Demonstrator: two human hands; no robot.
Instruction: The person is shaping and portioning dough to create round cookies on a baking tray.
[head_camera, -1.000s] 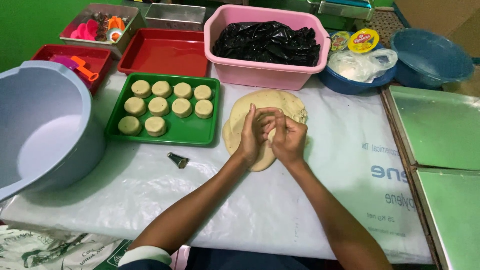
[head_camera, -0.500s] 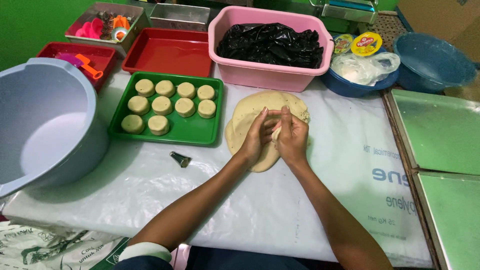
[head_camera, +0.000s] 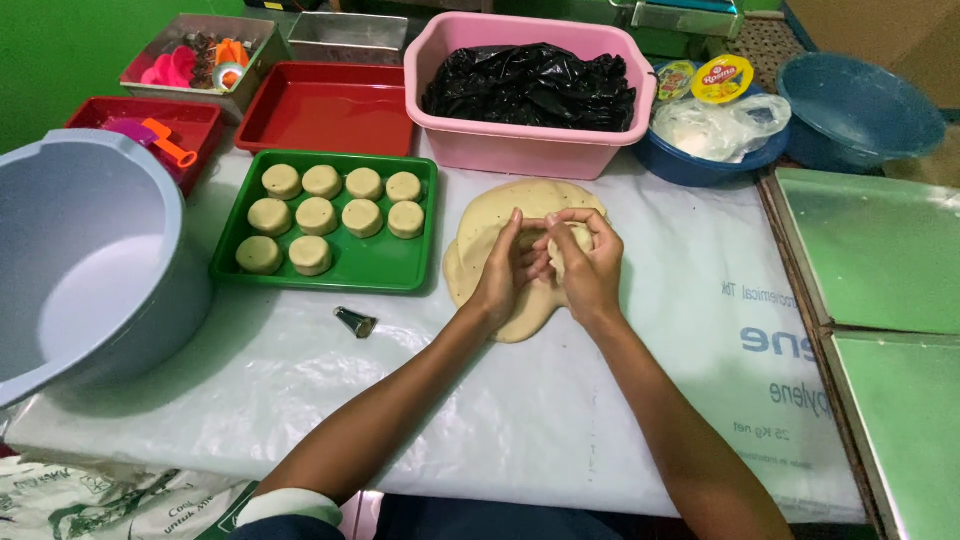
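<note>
Under both hands, dough sheet (head_camera: 490, 225) partly hidden, small dough piece (head_camera: 566, 243) barely visible

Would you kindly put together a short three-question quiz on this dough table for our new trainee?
1. True or false: the green tray holds nine round dough pieces.
2. What lies on the plastic sheet just below that tray: (a) a spoon, (b) a small metal nozzle, (c) a knife?
3. What fills the pink tub?

Key
1. True.
2. (b).
3. Crumpled black plastic.

Both the left hand and the right hand press together over the flat dough sheet, their grip closed around a small dough lump.
</note>
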